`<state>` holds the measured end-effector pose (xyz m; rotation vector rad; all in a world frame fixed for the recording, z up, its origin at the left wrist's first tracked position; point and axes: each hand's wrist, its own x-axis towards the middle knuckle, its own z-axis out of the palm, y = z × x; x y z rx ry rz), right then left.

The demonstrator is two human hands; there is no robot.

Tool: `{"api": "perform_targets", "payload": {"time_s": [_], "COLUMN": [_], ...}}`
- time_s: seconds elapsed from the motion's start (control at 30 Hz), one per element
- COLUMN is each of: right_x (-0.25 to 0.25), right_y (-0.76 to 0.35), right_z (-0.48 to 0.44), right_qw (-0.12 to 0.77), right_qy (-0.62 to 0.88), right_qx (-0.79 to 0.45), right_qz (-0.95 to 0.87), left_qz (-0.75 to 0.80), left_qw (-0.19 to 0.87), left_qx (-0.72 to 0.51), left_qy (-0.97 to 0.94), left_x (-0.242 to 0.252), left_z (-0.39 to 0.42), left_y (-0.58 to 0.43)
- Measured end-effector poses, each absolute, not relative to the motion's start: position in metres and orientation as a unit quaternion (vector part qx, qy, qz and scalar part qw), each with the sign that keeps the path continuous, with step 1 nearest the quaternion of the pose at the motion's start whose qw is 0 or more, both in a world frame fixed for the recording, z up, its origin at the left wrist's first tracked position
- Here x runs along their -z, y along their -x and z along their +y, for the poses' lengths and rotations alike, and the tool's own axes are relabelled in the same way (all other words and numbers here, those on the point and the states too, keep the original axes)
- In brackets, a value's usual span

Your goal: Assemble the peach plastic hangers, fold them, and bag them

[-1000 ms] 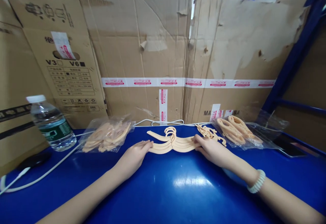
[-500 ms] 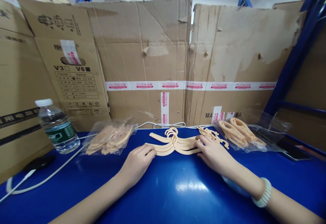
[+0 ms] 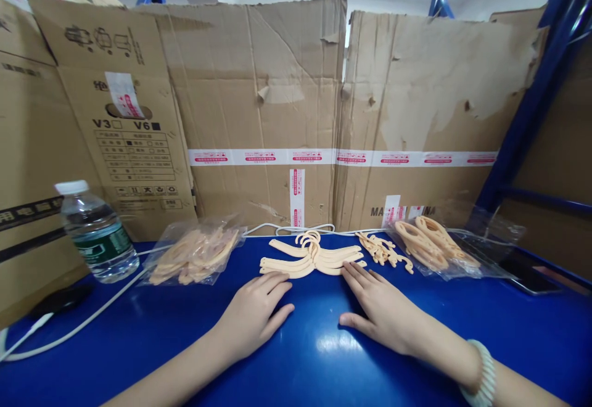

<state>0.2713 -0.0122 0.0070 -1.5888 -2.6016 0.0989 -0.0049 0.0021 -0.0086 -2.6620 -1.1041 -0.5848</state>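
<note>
Several beige folding hangers (image 3: 296, 266) lie fanned together in the middle of the blue table, their hooks bunched at the far side. My left hand (image 3: 254, 305) rests open and flat, its fingertips at the near edge of the hangers' left arms. On the other side my right hand (image 3: 382, 305) is open too, thumb apart, fingertips touching the ends of the right arms. Neither hand grips anything. Just beyond my right fingers is a small heap of beige hooked pieces (image 3: 382, 250).
Clear bags of beige parts lie left (image 3: 194, 256) and right (image 3: 432, 243). A water bottle (image 3: 99, 234) stands at the left near a black device (image 3: 62, 301) and a white cable (image 3: 92, 317). A phone (image 3: 531, 277) lies far right. Cardboard sheets (image 3: 259, 111) wall the back.
Both hands have let go of the hanger arms and drawn slightly back toward me, with fingers straightened and thumbs spread. The hangers stay in about the same place.
</note>
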Motion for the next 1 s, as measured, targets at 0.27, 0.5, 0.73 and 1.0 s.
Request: {"api": "perform_targets", "payload": {"time_s": [0.27,0.5,0.73,1.0], "right_x": [-0.004,0.002,0.002,0.004], "right_y": [-0.276,-0.277,-0.278,-0.271], "right_z": [0.000,0.005,0.005,0.000], "right_qw": [0.059,0.082,0.085,0.099], "right_qy": [0.515,0.503,0.497,0.495], "right_qx": [-0.032,-0.019,-0.026,0.027], "right_qz": [-0.855,-0.860,-0.863,-0.863], "left_qz": [-0.398,-0.405,-0.402,-0.380], "left_qw": [0.068,0.066,0.092,0.114], "left_qx": [0.190,0.204,0.212,0.223], "left_qy": [0.895,0.889,0.886,0.891], "left_x": [0.008,0.014,0.013,0.010], "left_z": [0.003,0.005,0.003,-0.001], "left_y": [0.007,0.009,0.009,0.005]}}
